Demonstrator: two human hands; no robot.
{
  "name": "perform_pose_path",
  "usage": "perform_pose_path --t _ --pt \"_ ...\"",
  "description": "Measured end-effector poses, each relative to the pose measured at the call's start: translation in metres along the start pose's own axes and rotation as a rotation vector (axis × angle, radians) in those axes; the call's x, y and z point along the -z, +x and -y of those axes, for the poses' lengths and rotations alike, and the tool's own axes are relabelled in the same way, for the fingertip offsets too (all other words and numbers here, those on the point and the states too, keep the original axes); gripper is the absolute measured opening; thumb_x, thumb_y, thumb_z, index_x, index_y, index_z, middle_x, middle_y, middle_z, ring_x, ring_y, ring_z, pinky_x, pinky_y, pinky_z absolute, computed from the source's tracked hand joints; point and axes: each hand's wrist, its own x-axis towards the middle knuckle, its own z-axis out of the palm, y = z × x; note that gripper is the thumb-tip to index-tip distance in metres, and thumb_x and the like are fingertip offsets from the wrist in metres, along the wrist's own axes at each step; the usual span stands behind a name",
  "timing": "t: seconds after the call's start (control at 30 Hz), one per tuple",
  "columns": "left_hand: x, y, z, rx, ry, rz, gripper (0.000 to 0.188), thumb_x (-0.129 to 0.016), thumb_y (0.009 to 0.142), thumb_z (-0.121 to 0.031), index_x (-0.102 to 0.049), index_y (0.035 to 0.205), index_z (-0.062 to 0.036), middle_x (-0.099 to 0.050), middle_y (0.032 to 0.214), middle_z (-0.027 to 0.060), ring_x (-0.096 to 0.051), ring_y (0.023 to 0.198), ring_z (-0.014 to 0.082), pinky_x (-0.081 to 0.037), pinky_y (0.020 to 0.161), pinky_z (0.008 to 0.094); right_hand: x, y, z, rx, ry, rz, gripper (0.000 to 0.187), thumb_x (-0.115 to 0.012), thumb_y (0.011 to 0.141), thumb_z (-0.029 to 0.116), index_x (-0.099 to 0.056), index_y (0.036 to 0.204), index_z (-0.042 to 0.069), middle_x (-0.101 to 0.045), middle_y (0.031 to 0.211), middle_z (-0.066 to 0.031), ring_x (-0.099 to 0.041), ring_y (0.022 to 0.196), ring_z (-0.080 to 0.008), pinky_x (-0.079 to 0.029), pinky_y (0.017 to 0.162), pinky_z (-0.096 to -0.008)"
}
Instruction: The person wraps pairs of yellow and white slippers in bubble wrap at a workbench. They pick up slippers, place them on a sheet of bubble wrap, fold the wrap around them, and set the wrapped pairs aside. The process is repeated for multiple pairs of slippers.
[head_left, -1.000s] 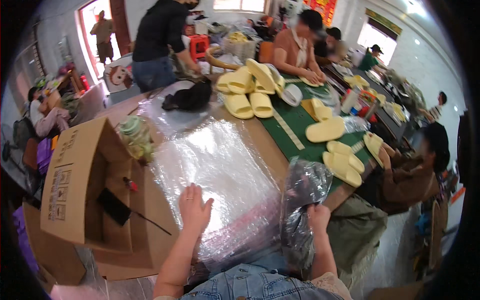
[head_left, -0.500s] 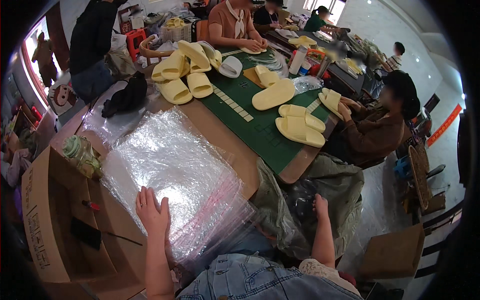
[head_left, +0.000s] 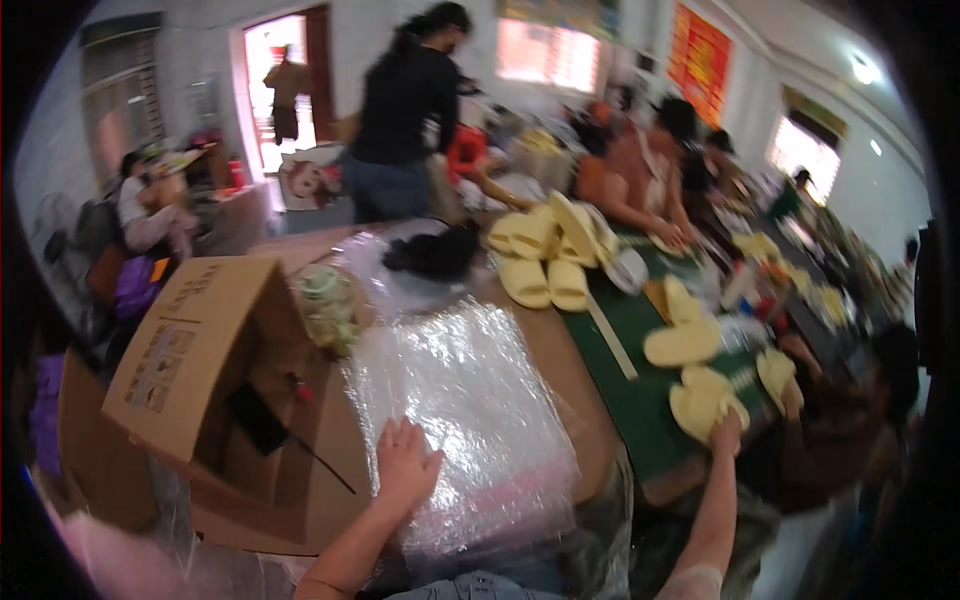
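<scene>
My left hand (head_left: 408, 465) lies flat with its fingers apart on a stack of clear plastic bags (head_left: 475, 375), near the stack's left edge. My right arm reaches out over the green mat (head_left: 655, 445) on the table. At the mat's near right side, my right hand (head_left: 728, 432) is closed on a pair of pale yellow slippers (head_left: 697, 398); motion blur softens its fingers. Just beyond that pair lies another yellow slipper (head_left: 682, 342). A heap of more yellow slippers (head_left: 545, 240) sits at the mat's far left.
An open cardboard box (head_left: 190, 350) stands left of the bags, with a black flat object (head_left: 257, 420) by it. Behind it is a glass jar (head_left: 327, 305). A black cloth (head_left: 432, 250) lies beyond the bags. At right, a co-worker's hand (head_left: 792, 398) holds a yellow slipper (head_left: 774, 372).
The view has swung left and up. My right hand has moved from beside the table's near edge out to the pair of yellow slippers. My left hand stays on the bags.
</scene>
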Motion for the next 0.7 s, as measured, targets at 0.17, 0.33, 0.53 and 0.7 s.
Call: perform_pose_path --t 0.17,0.33,0.53,0.7 --pt "0.007 -0.02 0.017 0.028 -0.016 0.063 0.071 -0.058 0.094 -0.05 -0.049 0.141 0.0021 -0.042 0.153 0.0274 -0.024 0.147 0.0521 -0.021 0.12 0.0579 0.001 0.028 0.037 -0.125 0.53 0.205 0.052 -0.065 0.089 0.011 -0.054 0.139 0.001 -0.065 0.124 -0.0261 -0.062 0.117 -0.0408 -0.051 0.096 -0.0431" --pt "0.009 -0.016 0.014 0.088 -0.012 0.0 0.07 -0.061 0.092 -0.048 -0.053 0.139 0.0037 -0.044 0.152 0.0274 -0.026 0.147 0.051 -0.023 0.12 0.0581 -0.025 0.022 0.061 -0.042 0.1 0.14 0.032 -0.072 0.084 0.022 -0.065 0.106 -0.001 -0.067 0.097 -0.0272 -0.065 0.093 -0.0418 -0.051 0.08 -0.0462" --pt "0.01 -0.008 0.006 0.002 0.005 -0.059 0.069 -0.067 0.089 -0.044 -0.054 0.138 0.0023 -0.043 0.152 0.0253 -0.029 0.146 0.0485 -0.027 0.119 0.0567 0.013 -0.098 0.127 0.055 0.24 -0.024 0.029 -0.069 0.087 0.024 -0.057 0.087 -0.003 -0.063 0.083 -0.0248 -0.063 0.084 -0.0441 -0.048 0.074 -0.0504" --pt "0.016 -0.014 0.0 -0.421 -0.216 0.146 0.077 -0.072 0.084 -0.053 -0.055 0.14 -0.0044 -0.041 0.155 0.0214 -0.032 0.146 0.0448 -0.032 0.117 0.0536 0.018 -0.13 0.125 0.022 0.076 0.088 0.037 -0.067 0.091 0.032 -0.056 0.097 -0.002 -0.064 0.098 -0.0264 -0.062 0.095 -0.0462 -0.049 0.08 -0.0527"
